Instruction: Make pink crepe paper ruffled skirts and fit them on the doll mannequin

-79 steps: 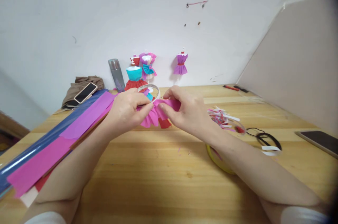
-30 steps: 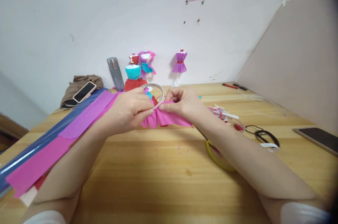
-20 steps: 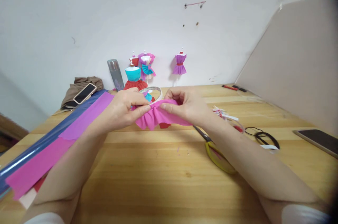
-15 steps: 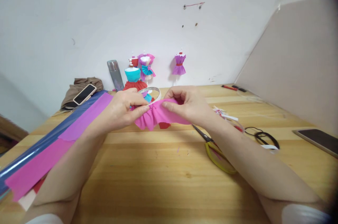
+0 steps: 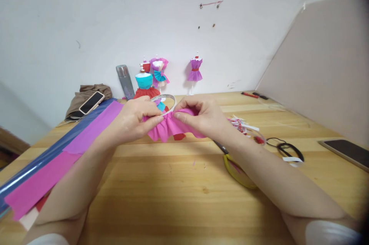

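A strip of pink crepe paper (image 5: pixel 165 127) stretches between my hands, gathered in small pleats along its upper edge. My left hand (image 5: pixel 135 118) pinches the pleated end between thumb and fingers, beside a roll of tape (image 5: pixel 174 102) that stands behind the strip. Thumb and forefinger of my right hand (image 5: pixel 198 116) are closed on the strip's upper edge, close to the tape roll. The strip's right end is partly hidden by my right hand. Under my right forearm lie yellow-handled scissors (image 5: pixel 235 172), partly covered.
Several dress forms in paper dresses (image 5: pixel 144 81) and a grey flask (image 5: pixel 125 81) stand by the wall. Pink paper (image 5: pixel 43 183) and a phone (image 5: pixel 92 102) lie left. Paper scraps (image 5: pixel 240 125), black bands (image 5: pixel 294 152) and another phone (image 5: pixel 348 150) lie right on the table (image 5: pixel 173 206).
My right hand has moved a little left along the strip, towards my left hand. The pleats are bunched closer, and more of the paper scraps shows.
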The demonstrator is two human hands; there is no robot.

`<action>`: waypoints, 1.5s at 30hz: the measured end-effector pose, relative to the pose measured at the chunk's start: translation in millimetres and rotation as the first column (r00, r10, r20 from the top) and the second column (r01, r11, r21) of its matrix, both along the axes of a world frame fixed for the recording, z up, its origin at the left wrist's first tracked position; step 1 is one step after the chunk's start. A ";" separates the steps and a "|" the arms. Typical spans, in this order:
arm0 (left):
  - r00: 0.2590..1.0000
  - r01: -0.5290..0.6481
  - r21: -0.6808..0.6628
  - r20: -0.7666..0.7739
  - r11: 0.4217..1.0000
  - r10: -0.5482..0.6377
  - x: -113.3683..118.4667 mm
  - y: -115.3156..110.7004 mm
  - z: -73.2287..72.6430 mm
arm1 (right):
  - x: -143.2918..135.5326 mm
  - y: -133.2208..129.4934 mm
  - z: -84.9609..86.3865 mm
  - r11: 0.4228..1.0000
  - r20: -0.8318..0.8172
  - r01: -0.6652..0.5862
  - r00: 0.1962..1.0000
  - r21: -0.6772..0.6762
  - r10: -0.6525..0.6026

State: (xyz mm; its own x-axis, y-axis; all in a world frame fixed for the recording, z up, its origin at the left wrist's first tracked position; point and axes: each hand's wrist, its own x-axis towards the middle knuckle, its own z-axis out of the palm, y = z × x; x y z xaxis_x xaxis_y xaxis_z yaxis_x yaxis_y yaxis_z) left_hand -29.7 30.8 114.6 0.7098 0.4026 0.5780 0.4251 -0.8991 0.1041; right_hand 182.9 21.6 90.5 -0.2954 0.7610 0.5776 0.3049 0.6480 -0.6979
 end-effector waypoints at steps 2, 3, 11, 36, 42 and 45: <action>1.000 0.006 0.001 -0.002 1.000 -0.006 0.4 -1.0 1.0 | 0.5 2.9 -0.8 1.000 -0.019 0.018 1.000 -0.002 -0.018; 1.000 0.009 0.005 -0.003 1.000 -0.009 0.6 -1.4 1.3 | 0.6 3.9 -1.2 1.000 -0.023 0.024 0.999 -0.004 -0.024; 1.000 0.019 0.062 -0.019 0.998 -0.018 0.8 -0.9 1.4 | -0.1 5.7 -2.6 0.998 -0.027 0.045 0.999 -0.034 -0.046; 0.999 0.029 0.017 -0.042 0.999 -0.028 -0.9 4.8 0.5 | 10.5 3.5 14.8 0.993 0.077 0.027 0.997 -0.119 -0.018; 0.997 0.032 0.022 -0.064 0.999 -0.030 -0.7 3.8 1.8 | 13.6 2.3 15.2 0.997 0.102 0.033 0.994 -0.068 -0.026; 0.997 0.025 0.025 -0.068 0.999 -0.023 -0.4 2.9 2.8 | 13.6 -0.6 14.2 0.997 0.095 -0.021 0.995 -0.078 0.028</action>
State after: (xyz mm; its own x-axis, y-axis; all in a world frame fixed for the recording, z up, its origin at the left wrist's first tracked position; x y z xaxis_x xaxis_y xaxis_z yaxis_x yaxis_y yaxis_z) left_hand -30.1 33.7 117.4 0.7568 0.3703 0.5386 0.4084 -0.9113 0.0528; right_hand 196.5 21.1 104.6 -0.3659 0.7937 0.4860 0.3576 0.6020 -0.7139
